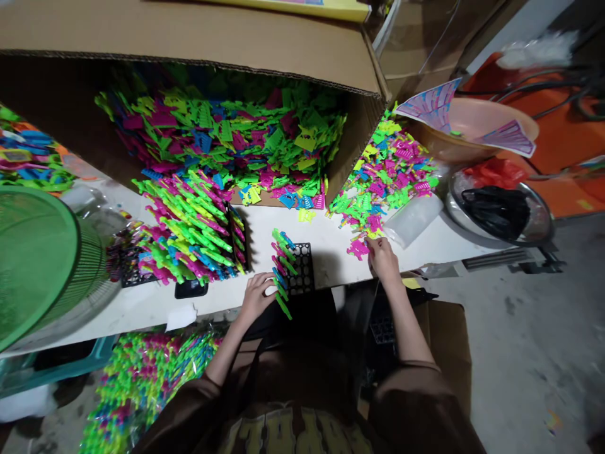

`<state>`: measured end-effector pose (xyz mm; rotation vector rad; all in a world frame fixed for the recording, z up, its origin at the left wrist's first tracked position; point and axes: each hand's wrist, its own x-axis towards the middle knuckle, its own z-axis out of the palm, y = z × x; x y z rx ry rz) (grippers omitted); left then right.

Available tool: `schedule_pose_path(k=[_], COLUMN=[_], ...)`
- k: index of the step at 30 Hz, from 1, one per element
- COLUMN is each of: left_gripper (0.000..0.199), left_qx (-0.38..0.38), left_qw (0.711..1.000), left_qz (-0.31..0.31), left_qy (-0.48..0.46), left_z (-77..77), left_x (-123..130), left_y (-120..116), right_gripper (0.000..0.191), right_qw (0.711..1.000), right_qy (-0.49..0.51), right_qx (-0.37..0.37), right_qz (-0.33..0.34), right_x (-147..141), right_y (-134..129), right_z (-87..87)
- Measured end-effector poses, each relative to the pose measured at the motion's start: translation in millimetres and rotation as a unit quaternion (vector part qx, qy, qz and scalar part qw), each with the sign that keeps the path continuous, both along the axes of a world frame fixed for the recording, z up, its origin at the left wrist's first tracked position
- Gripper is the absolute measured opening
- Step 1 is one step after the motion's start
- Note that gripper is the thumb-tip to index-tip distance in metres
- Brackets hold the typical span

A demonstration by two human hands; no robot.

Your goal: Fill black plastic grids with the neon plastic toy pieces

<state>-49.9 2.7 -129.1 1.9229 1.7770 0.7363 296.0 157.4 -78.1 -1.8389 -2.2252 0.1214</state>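
Note:
A black rack [302, 268] with round holes lies at the table's front edge, with a slanting row of green, pink and blue toy-like plastic pieces [282, 265] standing on its left side. At that row's left is my left hand [258, 295], fingers curled and fingertips against the lower pieces; their exact grip is hidden. My right hand [384, 258] is at the near edge of a loose heap of small bright plastic pieces [378, 173]. Its fingers are closed together beside a pink piece [358, 248]; what lies between the fingertips is too small to make out.
A large cardboard box [203, 34] holding many plastic pieces lies open toward me. To its front left stands a packed block of long pieces [189, 227]. A green basket [78, 252] is far left. At right are a clear plastic container [413, 217], a metal bowl [543, 221] and an orange basin [510, 120].

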Motion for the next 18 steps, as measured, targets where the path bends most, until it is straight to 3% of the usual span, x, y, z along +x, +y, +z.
schedule_pose_path(k=[3, 6, 9, 12, 15, 18], left_gripper=[0.018, 0.017, 0.015, 0.015, 0.015, 0.016], left_qx=[-0.002, -0.001, -0.001, -0.002, -0.005, -0.006], left_qw=[1.0, 1.0, 1.0, 1.0, 1.0, 1.0], left_qz=[0.001, 0.002, 0.003, 0.003, 0.002, 0.0], left_qy=[0.0, 0.0, -0.002, -0.004, -0.006, -0.01], left_z=[0.9, 1.5, 1.7, 2.4, 3.7, 4.9], left_x=[0, 0, 1, 1, 1, 1], left_y=[0, -1, -2, -3, -3, -4], right_gripper=[0.027, 0.024, 0.025, 0.026, 0.026, 0.021], right_qw=[0.997, 0.99, 0.965, 0.91, 0.868, 0.873], right_qy=[-0.006, 0.076, 0.243, 0.401, 0.471, 0.47], right_qx=[-0.017, -0.031, -0.055, -0.102, -0.155, -0.124], right_qz=[0.076, 0.116, 0.082, 0.029, 0.035, 0.043], right_x=[-3, -16, -36, -67, -105, -134], right_y=[-1, -11, -28, -55, -85, -106], right_z=[3.6, 4.5, -1.0, -13.7, -28.5, -39.7])
